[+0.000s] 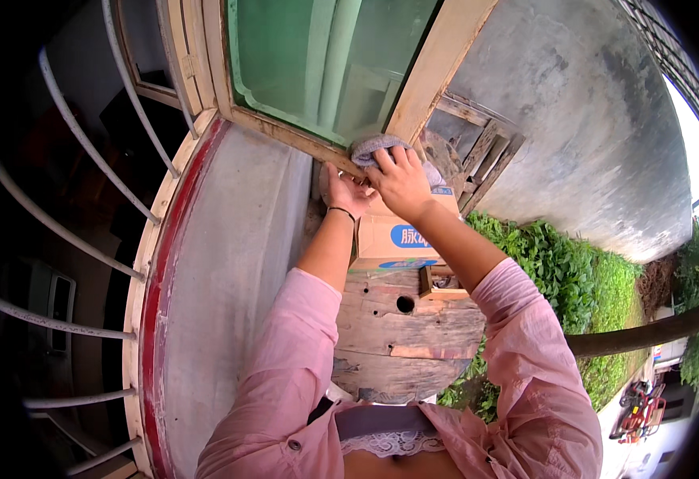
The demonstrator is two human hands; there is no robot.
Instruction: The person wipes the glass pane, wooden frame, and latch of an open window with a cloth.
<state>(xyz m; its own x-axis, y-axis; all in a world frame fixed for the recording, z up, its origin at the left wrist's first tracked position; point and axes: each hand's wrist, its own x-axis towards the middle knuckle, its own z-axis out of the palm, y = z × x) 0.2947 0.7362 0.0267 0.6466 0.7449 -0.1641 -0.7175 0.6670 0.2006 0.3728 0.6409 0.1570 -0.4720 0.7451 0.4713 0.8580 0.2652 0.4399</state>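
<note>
A hinged window sash (287, 136) with a worn wooden frame and green-tinted glass (325, 64) stands swung outward before me. My right hand (401, 182) presses a folded grey cloth (377, 148) against the sash's lower right corner, fingers spread over the cloth. Just left of it, my left hand (347, 194) is at the bottom rail, palm turned up. Its thumb rests on the wood and its other fingers curl beneath the edge, partly hidden. A dark band circles the left wrist.
Below my hands, a cardboard box (377, 239) and a small wooden box (443, 286) sit on a round wooden top (405, 335). Curved metal bars (86, 144) and a concrete ledge (222, 279) lie left. A grey wall (573, 120) and green plants (557, 279) are right.
</note>
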